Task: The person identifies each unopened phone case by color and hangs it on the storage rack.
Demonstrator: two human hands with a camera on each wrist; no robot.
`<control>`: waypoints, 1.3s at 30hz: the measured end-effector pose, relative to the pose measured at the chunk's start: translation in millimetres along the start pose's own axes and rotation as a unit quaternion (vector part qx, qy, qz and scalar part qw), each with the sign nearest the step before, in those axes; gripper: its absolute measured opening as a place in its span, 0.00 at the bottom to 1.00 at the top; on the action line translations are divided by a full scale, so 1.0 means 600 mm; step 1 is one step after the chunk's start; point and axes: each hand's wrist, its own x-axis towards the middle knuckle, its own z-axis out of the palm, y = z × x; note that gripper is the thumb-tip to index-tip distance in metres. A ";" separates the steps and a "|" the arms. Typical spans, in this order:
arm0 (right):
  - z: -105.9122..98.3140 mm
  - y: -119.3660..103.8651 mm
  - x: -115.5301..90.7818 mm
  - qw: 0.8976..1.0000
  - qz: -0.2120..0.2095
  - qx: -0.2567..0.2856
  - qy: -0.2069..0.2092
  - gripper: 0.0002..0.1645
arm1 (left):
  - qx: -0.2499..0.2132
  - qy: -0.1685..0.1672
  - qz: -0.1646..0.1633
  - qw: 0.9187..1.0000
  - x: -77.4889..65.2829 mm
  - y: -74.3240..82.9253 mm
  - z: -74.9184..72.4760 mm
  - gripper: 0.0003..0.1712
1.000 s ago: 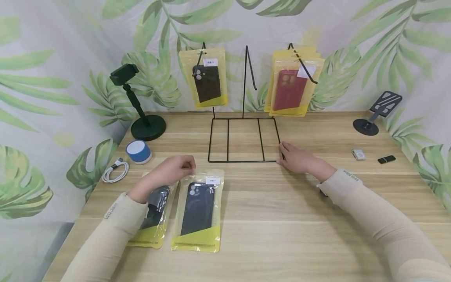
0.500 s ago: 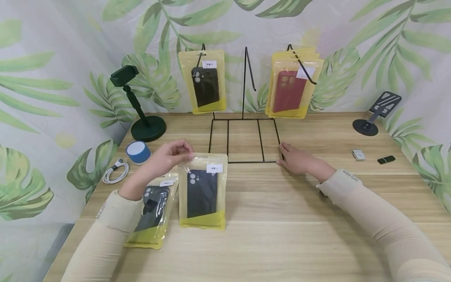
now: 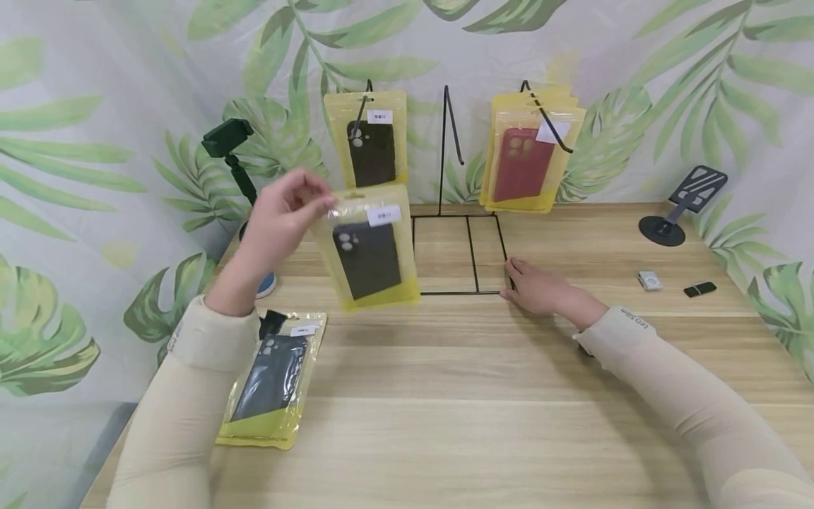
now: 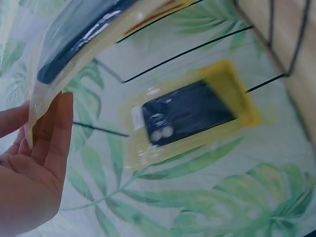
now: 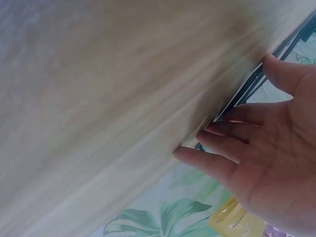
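Note:
My left hand (image 3: 272,227) pinches the top edge of a clear and yellow pouch (image 3: 372,265) with a dark phone case in it. This pouch hangs tilted above the table, overlapping the lower part of a similar pouch (image 3: 373,152) on the left hook of a black wire rack (image 3: 472,254). In the left wrist view the thumb and fingers close over the edge of the held pouch (image 4: 74,64). My right hand (image 3: 537,286) rests at the front right corner of the rack's base, fingers (image 5: 210,162) nearly straight against wire and tabletop.
Another pouched case (image 3: 270,382) lies at the table's left. Yellow pouches with a red case (image 3: 523,166) hang from the right hook; the middle hook (image 3: 453,127) is bare. A dark green stand (image 3: 229,138), a phone stand (image 3: 661,230) and small gadgets (image 3: 649,281) stand around.
My left hand has taken hold of the pouch lying nearer the middle and lifted it off the table, up toward the left hook. My right hand has stayed at the rack's base.

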 end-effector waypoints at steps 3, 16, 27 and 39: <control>0.001 0.002 0.000 1.000 0.000 0.000 0.001 0.44 | -0.022 0.034 0.018 0.999 0.028 0.012 -0.009 0.01; 0.005 0.007 0.002 1.000 0.007 -0.001 0.003 0.44 | -0.093 0.059 0.010 0.994 0.099 0.007 -0.013 0.05; 0.005 0.003 0.001 1.000 0.011 0.000 0.008 0.44 | -0.074 0.051 -0.012 0.996 0.131 -0.022 -0.006 0.05; 0.006 0.000 0.002 1.000 0.014 -0.008 0.009 0.44 | -0.016 0.069 -0.070 0.995 0.176 -0.045 0.003 0.02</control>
